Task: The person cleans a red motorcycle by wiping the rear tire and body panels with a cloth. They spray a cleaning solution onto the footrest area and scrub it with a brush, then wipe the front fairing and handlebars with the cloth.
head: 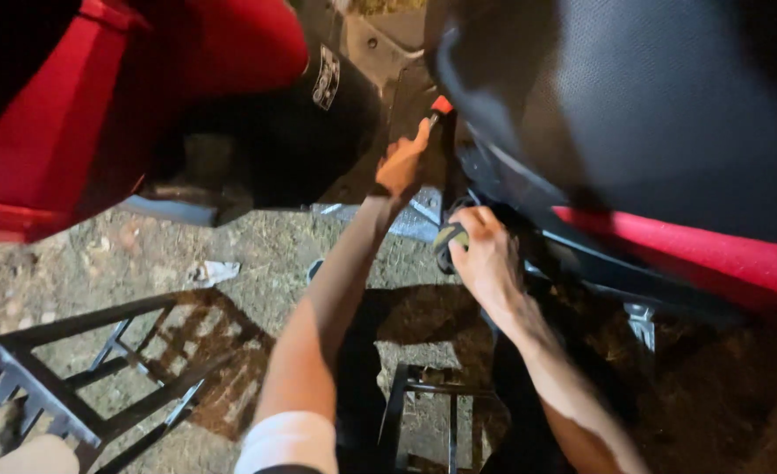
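Observation:
A red and black scooter [230, 53] stands over me, its black seat [634, 96] at the upper right. My left hand [403, 162] reaches up under the seat's front edge and grips a small tool with a red-orange handle [441, 104]. Lower and to the right, my right hand [485, 254] is closed around a black and yellow handle [449, 239], pressed against the dark body panel below the seat. What the tool tips touch is hidden in shadow.
A red side panel [695, 250] runs along the right under the seat. A black metal frame stool [64, 377] stands at the lower left on dirt ground [257, 246], and another black frame [432, 412] sits between my arms. A scrap of litter [215, 271] lies on the ground.

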